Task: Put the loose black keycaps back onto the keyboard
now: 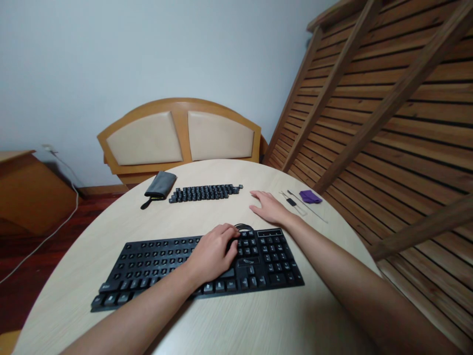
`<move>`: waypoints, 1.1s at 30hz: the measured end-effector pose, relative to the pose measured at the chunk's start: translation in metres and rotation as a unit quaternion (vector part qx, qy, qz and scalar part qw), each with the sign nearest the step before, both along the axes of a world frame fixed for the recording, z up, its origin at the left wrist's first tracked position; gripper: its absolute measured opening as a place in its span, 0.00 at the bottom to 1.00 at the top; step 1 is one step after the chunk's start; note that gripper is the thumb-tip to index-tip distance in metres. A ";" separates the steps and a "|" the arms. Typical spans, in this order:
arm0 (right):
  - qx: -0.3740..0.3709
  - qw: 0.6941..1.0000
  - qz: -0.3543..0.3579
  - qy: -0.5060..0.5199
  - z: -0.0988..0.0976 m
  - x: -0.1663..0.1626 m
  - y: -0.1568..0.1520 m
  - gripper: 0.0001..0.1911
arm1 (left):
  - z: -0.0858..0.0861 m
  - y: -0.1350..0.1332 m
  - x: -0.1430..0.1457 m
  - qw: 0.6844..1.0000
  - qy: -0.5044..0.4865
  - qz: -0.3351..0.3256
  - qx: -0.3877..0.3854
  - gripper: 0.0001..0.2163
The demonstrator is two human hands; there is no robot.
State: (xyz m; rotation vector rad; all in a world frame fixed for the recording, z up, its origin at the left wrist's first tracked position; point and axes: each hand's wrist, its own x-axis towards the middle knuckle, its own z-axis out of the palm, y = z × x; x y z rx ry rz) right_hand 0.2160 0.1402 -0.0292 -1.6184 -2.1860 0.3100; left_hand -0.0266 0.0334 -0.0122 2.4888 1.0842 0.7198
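Observation:
A black keyboard (251,249) lies on the round table, with many keycaps off the upper rows of its main block. My left hand (213,252) rests over that block near its right end. Its fingers are bent and thumb and forefinger close together at the keys; what is between them, if anything, is hidden. Beyond the keyboard's top right corner, my right hand (271,207) lies on the tabletop, fingers apart, holding nothing. To its left, loose black keycaps (203,193) stand in rows. Right of it lie a wire keycap puller (291,202) and a thin metal tool (307,206).
On the light wooden table (273,320), a grey pouch (161,185) sits at the far left and a folded purple cloth (310,196) at the far right. A padded wooden headboard (181,133) stands behind. Wooden slats (388,113) lean at the right.

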 end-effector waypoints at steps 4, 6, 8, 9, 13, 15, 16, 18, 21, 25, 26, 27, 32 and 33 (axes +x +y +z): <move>-0.010 0.997 -0.029 -0.072 0.007 -0.018 0.022 0.34 | 0.000 0.001 0.000 1.000 0.006 -0.001 -0.005 0.07; -0.016 0.994 -0.046 -0.099 0.009 -0.027 0.030 0.35 | 0.000 0.001 -0.001 1.000 0.007 -0.002 -0.008 0.07; -0.021 0.990 -0.065 -0.121 0.010 -0.035 0.037 0.36 | -0.001 0.001 0.000 1.000 0.007 -0.002 -0.009 0.07; -0.023 0.989 -0.073 -0.130 0.010 -0.038 0.039 0.35 | -0.001 0.001 0.000 1.000 0.006 -0.002 -0.008 0.07; -0.026 0.984 -0.089 -0.154 0.010 -0.046 0.042 0.33 | -0.001 0.001 -0.001 1.000 0.007 0.000 -0.007 0.08; -0.023 0.983 -0.089 -0.158 0.011 -0.046 0.040 0.31 | 0.000 0.001 -0.001 1.000 0.006 -0.001 -0.007 0.08; -0.020 0.983 -0.088 -0.160 0.012 -0.045 0.039 0.30 | 0.000 0.001 -0.001 1.000 0.005 -0.001 -0.008 0.08; -0.015 0.983 -0.084 -0.160 0.013 -0.043 0.034 0.27 | 0.000 0.001 -0.001 1.000 0.004 -0.002 -0.008 0.08; -0.012 0.985 -0.070 -0.159 0.015 -0.037 0.024 0.22 | 0.000 0.001 -0.001 1.000 0.000 -0.003 -0.005 0.08; -0.015 0.988 -0.040 -0.146 0.020 -0.027 0.008 0.17 | -0.001 0.001 -0.001 1.000 -0.005 -0.004 0.000 0.08; -0.015 0.990 -0.032 -0.139 0.021 -0.024 0.003 0.15 | -0.002 0.001 -0.001 1.000 -0.006 -0.003 0.000 0.08; -0.014 0.991 -0.025 -0.130 0.022 -0.021 -0.001 0.14 | -0.002 0.001 -0.001 1.000 -0.005 -0.001 -0.001 0.08; -0.018 0.998 0.004 -0.067 0.025 -0.007 -0.029 0.08 | -0.002 0.001 -0.001 1.000 -0.003 0.012 -0.012 0.08; -0.020 0.998 0.011 -0.050 0.025 -0.005 -0.035 0.08 | -0.002 0.001 -0.001 1.000 -0.004 0.016 -0.014 0.08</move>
